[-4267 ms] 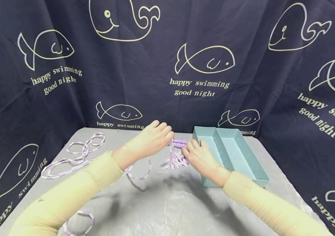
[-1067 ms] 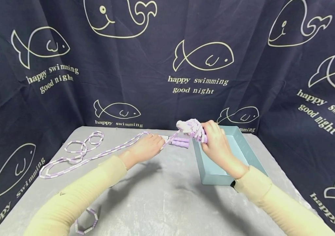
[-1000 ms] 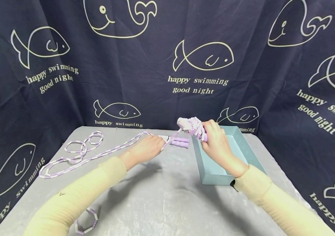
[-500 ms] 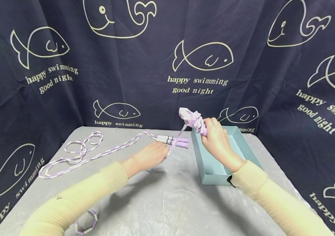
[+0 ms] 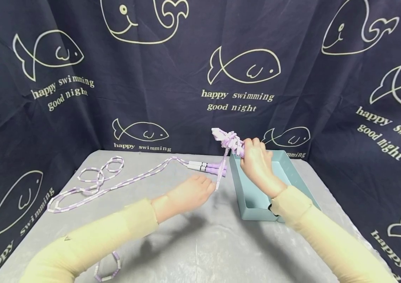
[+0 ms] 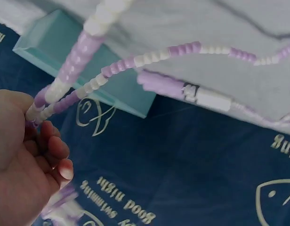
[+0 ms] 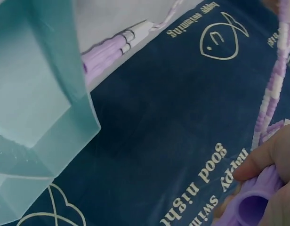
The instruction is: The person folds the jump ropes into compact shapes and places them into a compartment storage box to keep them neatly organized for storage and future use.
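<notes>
By the teal box [image 5: 257, 215] we see the right grip [image 5: 257, 161] and, nearer us, the left grip [image 5: 193, 192]; the beaded rope [image 5: 229, 141] bunches just beside the right, its strand pinched by the left; the right wraps a purple handle [image 7: 266, 181].

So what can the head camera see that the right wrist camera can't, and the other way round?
Only head: the pale yellow sleeves and the bead loop near the bottom edge.
Only right wrist: the hollow end of the held purple handle.
Both: the right hand, blue box and two handles lying down.
</notes>
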The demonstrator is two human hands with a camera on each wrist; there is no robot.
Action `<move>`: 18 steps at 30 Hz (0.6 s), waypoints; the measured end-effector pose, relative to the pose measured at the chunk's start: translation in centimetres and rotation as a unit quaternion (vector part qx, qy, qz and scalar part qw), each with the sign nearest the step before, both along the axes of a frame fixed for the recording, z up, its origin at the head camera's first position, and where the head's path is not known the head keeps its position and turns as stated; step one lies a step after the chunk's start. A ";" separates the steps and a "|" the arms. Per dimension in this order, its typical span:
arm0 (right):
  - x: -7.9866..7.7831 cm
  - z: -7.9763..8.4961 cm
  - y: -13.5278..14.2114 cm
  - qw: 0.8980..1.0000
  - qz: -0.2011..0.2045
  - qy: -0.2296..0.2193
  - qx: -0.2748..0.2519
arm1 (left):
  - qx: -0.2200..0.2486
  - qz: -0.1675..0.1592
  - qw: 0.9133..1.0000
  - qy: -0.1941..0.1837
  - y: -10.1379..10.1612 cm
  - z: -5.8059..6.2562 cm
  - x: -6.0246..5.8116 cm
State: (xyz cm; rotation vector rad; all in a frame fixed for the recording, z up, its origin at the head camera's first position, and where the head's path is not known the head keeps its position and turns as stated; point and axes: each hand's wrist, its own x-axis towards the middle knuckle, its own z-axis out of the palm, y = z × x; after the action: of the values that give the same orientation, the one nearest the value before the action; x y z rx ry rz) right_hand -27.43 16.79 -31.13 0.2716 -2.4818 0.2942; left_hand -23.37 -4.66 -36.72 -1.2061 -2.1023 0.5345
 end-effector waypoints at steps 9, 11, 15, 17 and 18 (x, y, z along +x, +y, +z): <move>-1.2 -1.0 0.3 0.996 -0.035 0.058 0.062 | 0.015 -0.011 0.999 0.037 0.3 1.8 1.2; -1.3 -1.2 0.2 0.994 -0.041 0.066 0.082 | 0.024 -0.011 0.999 0.037 0.3 2.4 1.3; -1.3 -1.7 0.2 0.987 -0.044 0.083 0.127 | 0.030 -0.009 0.999 0.042 0.2 3.3 1.4; -1.3 -2.0 0.2 0.984 -0.043 0.093 0.147 | 0.030 -0.009 0.998 0.049 0.2 3.7 1.4; -1.3 -2.2 0.2 0.982 -0.042 0.100 0.155 | 0.031 -0.010 0.998 0.051 0.2 3.9 1.4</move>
State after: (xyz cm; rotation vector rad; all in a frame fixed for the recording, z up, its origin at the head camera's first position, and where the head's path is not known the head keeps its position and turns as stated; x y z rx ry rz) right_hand -28.77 16.95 -33.31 0.3078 -2.3243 -0.1516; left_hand -22.00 -4.41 -32.82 -1.1398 -2.0043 0.5083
